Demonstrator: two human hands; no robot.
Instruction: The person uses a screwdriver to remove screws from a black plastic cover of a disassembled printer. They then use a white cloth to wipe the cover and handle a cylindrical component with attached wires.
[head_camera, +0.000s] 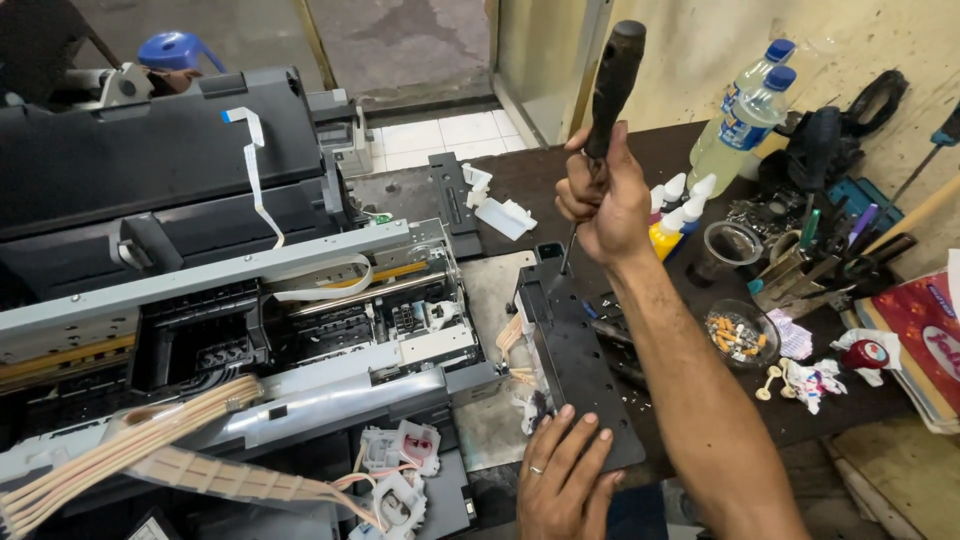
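The right hand (600, 195) is wrapped in a tight fist around a screwdriver (607, 95), whose black handle rises above the knuckles and leans a little to the right, while its thin shaft runs down from under the fingers to the far end of a black perforated panel (578, 365). The tip meets that panel at its upper corner, just beside a small dark square fitting; whether it sits in a screw head cannot be told. The left hand (562, 475) lies flat with its fingers spread narrowly and pressed on the panel's near edge, a ring on one finger. The panel stands tilted on its long edge, between the two hands, its left edge touching a bundle of pale tubing and small white parts. Left of the left fingers, very close, lies the opened printer (250, 300) with its metal rail, white ribbon cable and pink ink tubes, so there is little room on that side. Right of the right fist, near it, stand small ink bottles (680, 210), a clear cup and two plastic water bottles (745, 110); a glass ashtray (741, 333) sits beside the forearm. Above the fist the air is open, and beyond it the dark tabletop (540, 175) shows a bare strip toward the tiled floor.
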